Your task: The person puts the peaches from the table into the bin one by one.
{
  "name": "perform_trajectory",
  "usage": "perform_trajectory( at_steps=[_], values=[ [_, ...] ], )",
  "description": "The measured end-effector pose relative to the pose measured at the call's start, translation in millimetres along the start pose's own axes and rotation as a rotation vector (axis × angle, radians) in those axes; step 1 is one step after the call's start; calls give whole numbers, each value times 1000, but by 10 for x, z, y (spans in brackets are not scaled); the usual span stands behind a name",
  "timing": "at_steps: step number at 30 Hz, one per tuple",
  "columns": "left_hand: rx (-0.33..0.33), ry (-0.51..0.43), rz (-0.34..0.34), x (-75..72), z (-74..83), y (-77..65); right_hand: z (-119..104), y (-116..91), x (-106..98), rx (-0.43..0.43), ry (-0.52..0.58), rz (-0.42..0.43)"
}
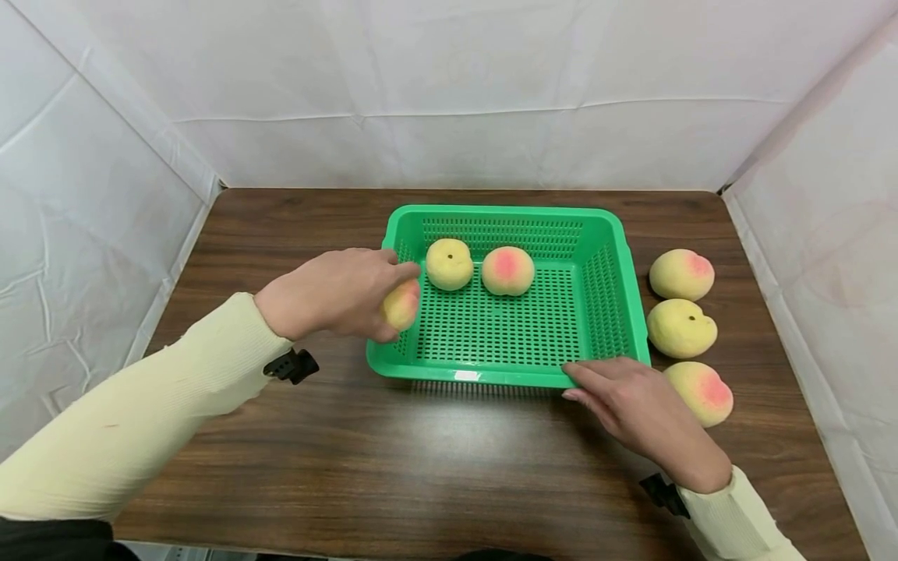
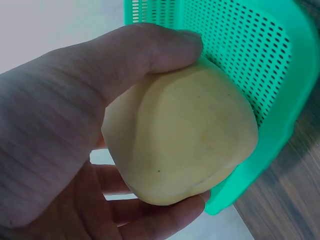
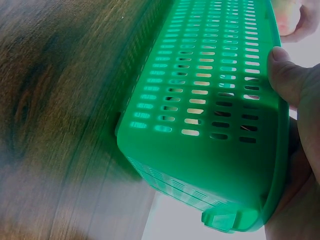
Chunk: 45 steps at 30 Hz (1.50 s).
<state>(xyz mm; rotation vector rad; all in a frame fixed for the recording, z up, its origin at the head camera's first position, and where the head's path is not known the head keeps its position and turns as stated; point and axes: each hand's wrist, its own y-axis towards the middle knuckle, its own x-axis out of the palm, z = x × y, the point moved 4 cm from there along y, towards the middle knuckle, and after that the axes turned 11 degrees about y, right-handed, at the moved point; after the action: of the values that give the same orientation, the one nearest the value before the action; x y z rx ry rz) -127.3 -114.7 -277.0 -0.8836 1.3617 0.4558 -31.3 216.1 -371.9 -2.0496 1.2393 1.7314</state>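
Green basket: long axis left-right across surface. Left grip pinching peach, blush facing right; right grip pinching basket's near long rim.

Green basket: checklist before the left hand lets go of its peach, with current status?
1. Grip: ok. Left hand holds the held peach between thumb and fingers.
2. Basket steadied: ok. Right hand grips its near rim, toward the right corner.
3. Room inside: ok. Two peaches sit toward the back; the floor in front is bare.
4. Held peach clear of the left rim: cannot tell. They overlap in the head view.
5. All peaches in: not ok. Three peaches sit right of the basket.
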Motion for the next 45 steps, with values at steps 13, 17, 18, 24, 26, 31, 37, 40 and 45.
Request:
perform_trajectory(
  at_steps=[13,17,18,24,26,31,37,40,45],
  values=[
    [25,5,20,-56,125,105,9,-10,8,3,-8,-7],
    [32,20,19,-85,168,143,2,-8,8,0,-14,5],
    [31,25,15,-92,177,153,3,-9,9,0,-14,4],
    [44,25,17,-113,227,208,15,-12,16,5,-21,-12],
    [48,24,20,-120,239,223,16,-14,16,6,-24,-14],
    [48,39,10,-139,263,254,10,-14,14,4,-19,-5],
    [61,61,-4,-154,308,313,2,-5,4,5,-20,8],
    [72,57,13,-162,334,345,-2,-4,4,8,-20,6],
    [91,48,62,-193,382,374,-1,-9,11,14,-19,5]
  ],
)
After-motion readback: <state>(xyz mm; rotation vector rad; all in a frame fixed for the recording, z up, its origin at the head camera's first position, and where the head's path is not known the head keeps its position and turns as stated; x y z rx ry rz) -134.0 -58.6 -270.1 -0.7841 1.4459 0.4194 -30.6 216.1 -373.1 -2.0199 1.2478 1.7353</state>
